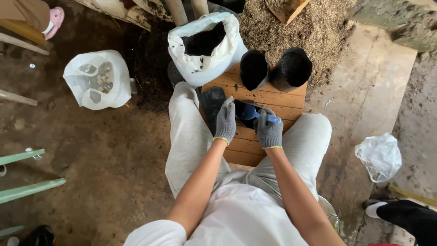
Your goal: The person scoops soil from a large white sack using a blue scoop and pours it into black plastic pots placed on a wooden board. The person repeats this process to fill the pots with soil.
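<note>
My left hand (225, 120), in a grey knit glove, holds the rim of a black plastic nursery bag (214, 105) lying on a wooden slatted board (277, 98) between my knees. My right hand (269, 131), also gloved, grips a blue-handled scoop (256, 113) whose blade points into the bag's mouth. Two filled black nursery bags (253, 69) (291, 69) stand upright at the board's far edge. A white sack of dark soil (205, 45) stands open just beyond my left knee.
A heap of brown husk (314, 27) lies behind the board. A white plastic bag with small items (98, 79) sits on the dirt floor at left, a crumpled clear bag (380, 155) at right. Another person's feet show at top left (54, 20) and bottom right (405, 214).
</note>
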